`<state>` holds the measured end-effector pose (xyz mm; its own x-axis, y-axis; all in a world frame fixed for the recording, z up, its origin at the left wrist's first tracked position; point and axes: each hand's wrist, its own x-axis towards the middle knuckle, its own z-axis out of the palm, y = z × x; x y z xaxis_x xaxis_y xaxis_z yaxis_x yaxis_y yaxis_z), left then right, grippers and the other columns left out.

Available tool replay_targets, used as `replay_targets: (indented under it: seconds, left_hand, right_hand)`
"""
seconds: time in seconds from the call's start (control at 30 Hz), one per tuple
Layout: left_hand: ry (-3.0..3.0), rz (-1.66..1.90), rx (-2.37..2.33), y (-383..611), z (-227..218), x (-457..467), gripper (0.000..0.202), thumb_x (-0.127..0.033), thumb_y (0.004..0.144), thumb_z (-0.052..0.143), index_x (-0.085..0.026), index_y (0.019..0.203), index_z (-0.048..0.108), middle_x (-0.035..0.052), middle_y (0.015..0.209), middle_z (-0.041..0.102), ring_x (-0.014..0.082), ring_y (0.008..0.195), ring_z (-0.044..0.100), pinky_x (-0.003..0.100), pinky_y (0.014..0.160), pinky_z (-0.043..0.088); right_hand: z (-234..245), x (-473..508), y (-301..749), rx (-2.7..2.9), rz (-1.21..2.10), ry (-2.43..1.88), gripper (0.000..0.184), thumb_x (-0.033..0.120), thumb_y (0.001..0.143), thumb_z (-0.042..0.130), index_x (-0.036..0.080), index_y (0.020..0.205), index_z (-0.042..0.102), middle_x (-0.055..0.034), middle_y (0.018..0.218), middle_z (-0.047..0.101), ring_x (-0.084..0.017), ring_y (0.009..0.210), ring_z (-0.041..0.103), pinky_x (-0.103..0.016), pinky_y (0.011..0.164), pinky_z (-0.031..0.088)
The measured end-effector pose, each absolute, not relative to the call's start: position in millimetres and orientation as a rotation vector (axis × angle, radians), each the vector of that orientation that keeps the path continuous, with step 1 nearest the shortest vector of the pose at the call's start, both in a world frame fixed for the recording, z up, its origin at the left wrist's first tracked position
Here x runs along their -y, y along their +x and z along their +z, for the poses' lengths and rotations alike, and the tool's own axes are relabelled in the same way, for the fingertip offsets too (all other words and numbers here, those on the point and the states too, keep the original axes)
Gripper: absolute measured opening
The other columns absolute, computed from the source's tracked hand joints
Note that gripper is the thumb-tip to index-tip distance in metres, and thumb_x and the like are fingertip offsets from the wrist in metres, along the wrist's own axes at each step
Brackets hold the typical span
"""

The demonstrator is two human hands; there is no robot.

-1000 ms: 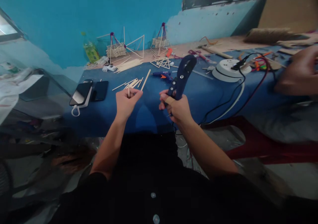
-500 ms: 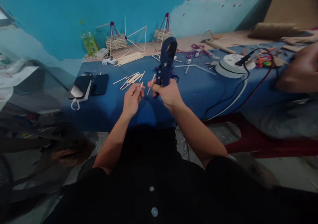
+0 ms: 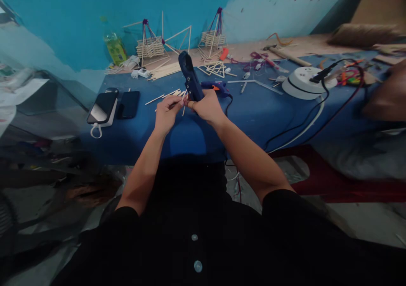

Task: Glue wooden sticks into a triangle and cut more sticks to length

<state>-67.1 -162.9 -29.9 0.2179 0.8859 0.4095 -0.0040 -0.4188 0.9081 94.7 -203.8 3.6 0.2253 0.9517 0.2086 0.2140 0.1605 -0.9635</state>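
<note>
My left hand (image 3: 166, 113) is closed in a pinch on a thin wooden stick (image 3: 184, 111), whose lower end shows below the fingertips. Touching or almost touching it, my right hand (image 3: 207, 107) is wrapped round a dark blue plier-like hand tool (image 3: 192, 80) with rivets, tilted up and to the left. The tool's lower end is hidden by the hand. Just beyond my fingers lies a small pile of short wooden sticks (image 3: 171, 94). A blue glue gun (image 3: 215, 85) with an orange trigger rests behind my right hand.
Two phones lie left, one (image 3: 101, 107) on a white block, the other (image 3: 129, 104) flat. Stick frames (image 3: 149, 47) and a bottle (image 3: 114, 49) stand by the wall. A round white power strip (image 3: 301, 83) trails cables. Another person's arm (image 3: 387, 92) is at right.
My hands have come together, the right moving left with the tool, which now leans left instead of standing upright. The glue gun and a flat stick frame behind it have come into clearer view.
</note>
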Motion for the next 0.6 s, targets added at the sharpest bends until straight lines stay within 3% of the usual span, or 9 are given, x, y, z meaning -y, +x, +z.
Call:
replay_targets:
  seconds: [0.2, 0.4, 0.6]
  left_hand:
    - [1.414, 1.231, -0.793, -66.8, -34.7, 158.5, 0.016, -0.024, 0.083, 0.090, -0.021, 0.099, 0.091, 0.0067, 0.100, 0.088, 0.0238, 0.093, 0.082, 0.047, 0.095, 0.069]
    - [1.412, 1.223, -0.854, -67.4, -35.6, 158.1, 0.017, -0.017, 0.076, 0.092, -0.018, 0.093, 0.091, 0.0060, 0.089, 0.087, 0.0213, 0.086, 0.082, 0.041, 0.090, 0.070]
    - [1.440, 1.272, -0.892, -70.5, -34.3, 161.0, 0.014, -0.015, 0.074, 0.095, -0.020, 0.087, 0.091, 0.0065, 0.091, 0.088, 0.0216, 0.087, 0.082, 0.040, 0.092, 0.068]
  right_hand:
    - [-0.4, 199.7, 99.9, 1.285, 0.719, -1.321, 0.011, 0.012, 0.076, 0.081, 0.016, 0.079, 0.071, -0.0004, 0.070, 0.061, -0.014, 0.068, 0.051, -0.029, 0.062, 0.040]
    - [1.2, 199.9, 103.0, 1.300, 0.761, -1.309, 0.015, 0.012, 0.073, 0.087, 0.016, 0.079, 0.074, -0.0018, 0.070, 0.064, -0.015, 0.067, 0.053, -0.030, 0.062, 0.044]
    - [8.6, 205.1, 103.4, 1.331, 0.833, -1.275, 0.017, 0.007, 0.075, 0.085, 0.016, 0.079, 0.072, -0.0038, 0.070, 0.064, -0.014, 0.065, 0.054, -0.030, 0.063, 0.048]
